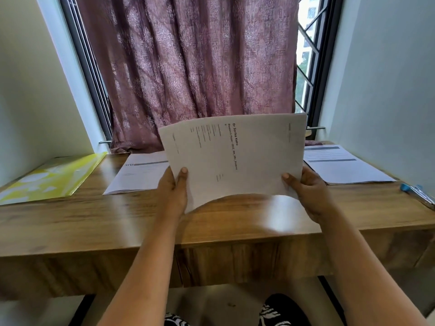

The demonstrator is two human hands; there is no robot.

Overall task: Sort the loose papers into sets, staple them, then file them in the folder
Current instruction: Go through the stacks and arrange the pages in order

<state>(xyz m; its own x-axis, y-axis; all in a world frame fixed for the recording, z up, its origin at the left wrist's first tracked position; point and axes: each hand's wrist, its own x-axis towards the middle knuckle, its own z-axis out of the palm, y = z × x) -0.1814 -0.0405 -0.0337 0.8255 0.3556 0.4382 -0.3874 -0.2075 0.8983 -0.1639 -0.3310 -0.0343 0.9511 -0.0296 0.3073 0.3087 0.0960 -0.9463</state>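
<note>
A set of white printed sheets (pixel 235 158) is raised upright above the middle of the wooden desk (pixel 117 222), its text running sideways. My left hand (pixel 175 191) grips its lower left edge, thumb on the front. My right hand (pixel 310 191) grips the lower right edge the same way. A second set of papers (pixel 138 175) lies flat behind my left hand. A third set (pixel 341 165) lies at the back right. The yellow-green folder (pixel 51 177) lies closed at the far left. A blue stapler (pixel 417 194) sits at the desk's right edge.
A mauve patterned curtain (pixel 193 67) hangs over the window behind the desk. Pale walls close in on both sides. My knees in black-and-white fabric (pixel 277 311) show under the desk front.
</note>
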